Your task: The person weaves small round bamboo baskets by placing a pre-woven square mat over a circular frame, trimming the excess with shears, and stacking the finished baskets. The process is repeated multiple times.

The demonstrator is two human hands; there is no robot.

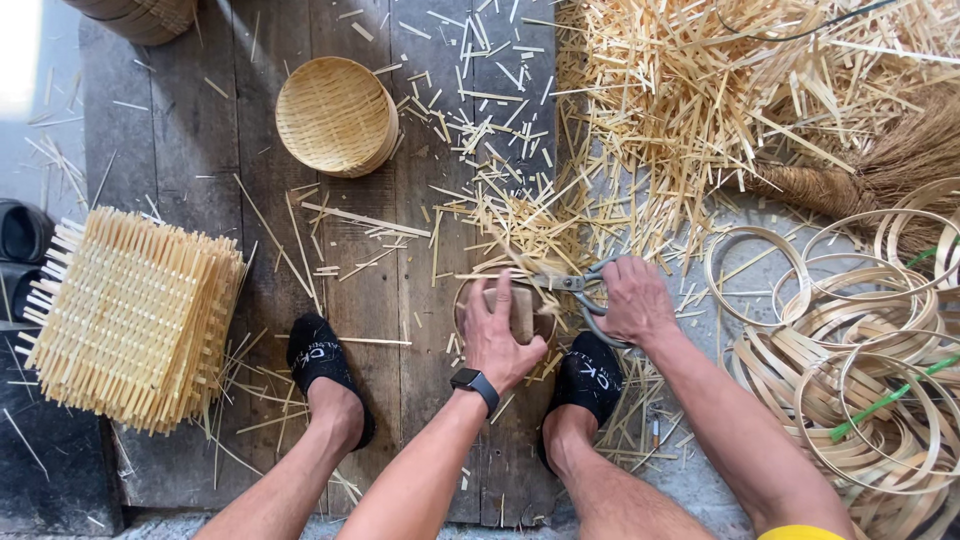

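Note:
My left hand (500,335), with a black watch on the wrist, presses a small wooden block (522,312) down inside a round bamboo hoop with woven mat (470,290) on the plank floor. Just to the right of it, my right hand (632,298) grips grey metal shears (570,284). Their blades point left at the hoop's far rim, where woven strip ends stick out. My two feet in black socks (318,362) rest on either side of the work.
A stack of square woven bamboo mats (130,315) lies at the left. A stack of finished round trays (335,115) sits ahead. Cut bamboo strips (690,110) pile up at the upper right. Loose bamboo rings (860,340) and a broom (880,170) lie at the right.

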